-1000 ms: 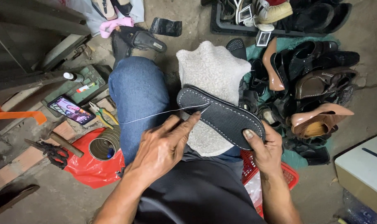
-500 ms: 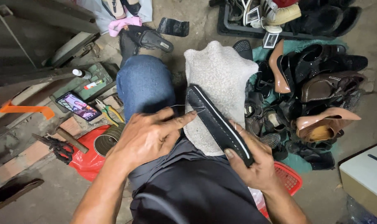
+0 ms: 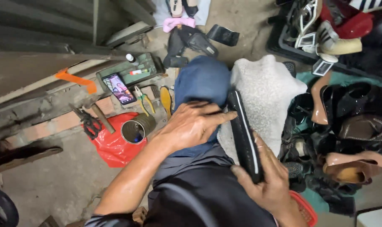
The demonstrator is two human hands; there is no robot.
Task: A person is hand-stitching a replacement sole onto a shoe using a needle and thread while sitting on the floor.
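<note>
Head view, nearest first: the right hand (image 3: 264, 180) grips the near end of a black shoe sole (image 3: 245, 134), held on edge over a grey cloth (image 3: 266, 92) on the lap. Left hand (image 3: 193, 124) lies with fingers together, tips pressing the sole's far part. Beyond, a phone (image 3: 119, 88) and piled shoes (image 3: 346, 122) sit on the floor.
</note>
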